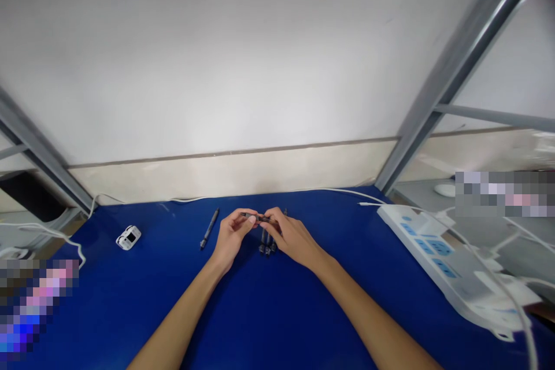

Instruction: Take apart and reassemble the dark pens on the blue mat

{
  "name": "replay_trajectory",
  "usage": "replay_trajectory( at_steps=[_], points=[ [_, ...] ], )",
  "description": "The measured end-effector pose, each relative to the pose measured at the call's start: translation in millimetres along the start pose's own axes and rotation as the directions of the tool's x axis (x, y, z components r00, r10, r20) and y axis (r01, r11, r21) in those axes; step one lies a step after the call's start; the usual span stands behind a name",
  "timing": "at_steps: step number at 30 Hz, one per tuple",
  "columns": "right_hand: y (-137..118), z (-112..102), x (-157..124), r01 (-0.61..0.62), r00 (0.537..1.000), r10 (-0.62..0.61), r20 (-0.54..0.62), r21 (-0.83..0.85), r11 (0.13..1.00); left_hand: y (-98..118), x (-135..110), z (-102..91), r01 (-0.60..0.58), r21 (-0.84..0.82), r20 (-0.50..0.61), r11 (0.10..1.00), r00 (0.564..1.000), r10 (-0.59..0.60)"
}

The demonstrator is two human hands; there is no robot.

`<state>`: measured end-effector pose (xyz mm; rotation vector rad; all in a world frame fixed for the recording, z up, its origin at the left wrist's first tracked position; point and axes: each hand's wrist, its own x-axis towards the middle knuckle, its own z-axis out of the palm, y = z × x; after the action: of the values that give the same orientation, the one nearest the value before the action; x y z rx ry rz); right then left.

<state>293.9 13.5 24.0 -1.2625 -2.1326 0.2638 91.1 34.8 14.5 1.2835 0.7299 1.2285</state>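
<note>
Both my hands meet over the middle of the blue table (130,300). My left hand (231,237) and my right hand (291,237) each pinch one end of a dark pen (256,218), held level just above the surface. Under my right hand lie several more dark pens (267,243) in a small bunch. Another dark pen (209,228) lies alone on the table to the left of my left hand.
A small white device (128,237) sits at the left. A long white power strip (437,260) with blue sockets and white cables lies along the right edge. Grey metal frame struts (455,69) rise at both back corners before a white wall.
</note>
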Motion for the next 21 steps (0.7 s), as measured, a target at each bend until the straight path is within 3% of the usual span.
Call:
replay_trajectory(
  at_steps=[13, 21],
  points=[
    [0.8, -2.8, 0.6, 0.035, 0.999, -0.035, 0.022, 0.003, 0.999, 3.7, 0.3, -4.2, -0.021, 0.067, 0.054, 0.998, 0.998, 0.018],
    [-0.3, -3.3, -1.7, 0.047, 0.998, -0.047, 0.036, 0.000, 0.999, 3.0, 2.7, -16.8, -0.187, 0.384, 0.154, 0.904, 0.979, 0.137]
  ],
)
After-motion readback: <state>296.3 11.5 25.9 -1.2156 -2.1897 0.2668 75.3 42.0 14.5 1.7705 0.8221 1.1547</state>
